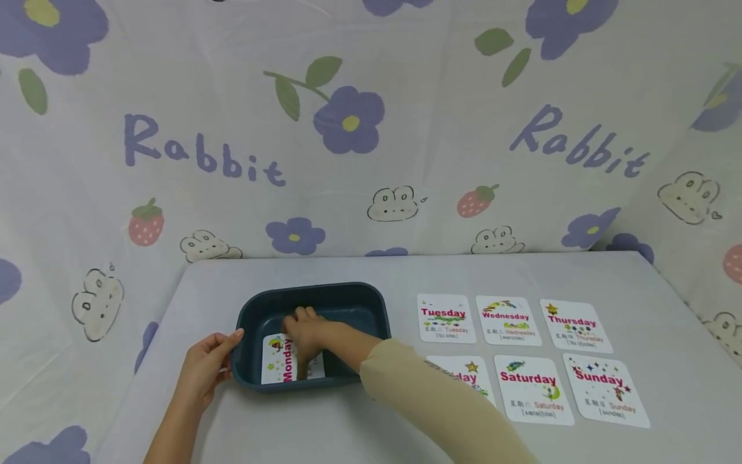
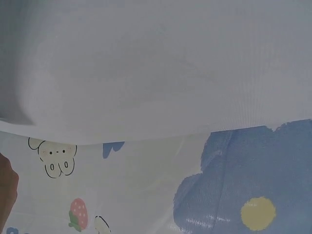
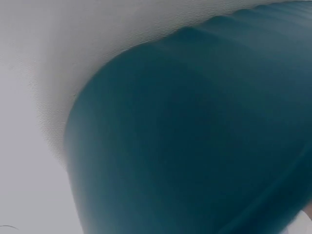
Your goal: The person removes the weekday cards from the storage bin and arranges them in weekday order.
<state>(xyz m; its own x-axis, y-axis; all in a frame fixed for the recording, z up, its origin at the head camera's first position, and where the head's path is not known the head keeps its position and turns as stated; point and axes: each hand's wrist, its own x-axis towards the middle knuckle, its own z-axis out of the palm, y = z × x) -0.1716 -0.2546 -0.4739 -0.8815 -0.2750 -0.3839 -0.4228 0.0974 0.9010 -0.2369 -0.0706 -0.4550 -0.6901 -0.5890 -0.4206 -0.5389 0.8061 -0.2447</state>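
Note:
In the head view a dark blue plastic basin stands left of centre on the white table. A card printed "Monday" lies inside it, toward the left end. My right hand reaches into the basin over this card, thumb toward the near edge and fingers toward the far edge, gripping it across; the hand covers the card's middle. At the basin's left end my left hand holds the rim, thumb on top. The right wrist view is mostly filled by the basin's wall.
To the right lie cards in two rows: Tuesday, Wednesday, Thursday, then Saturday, Sunday and one card partly covered by my right sleeve. A patterned cloth hangs behind the table.

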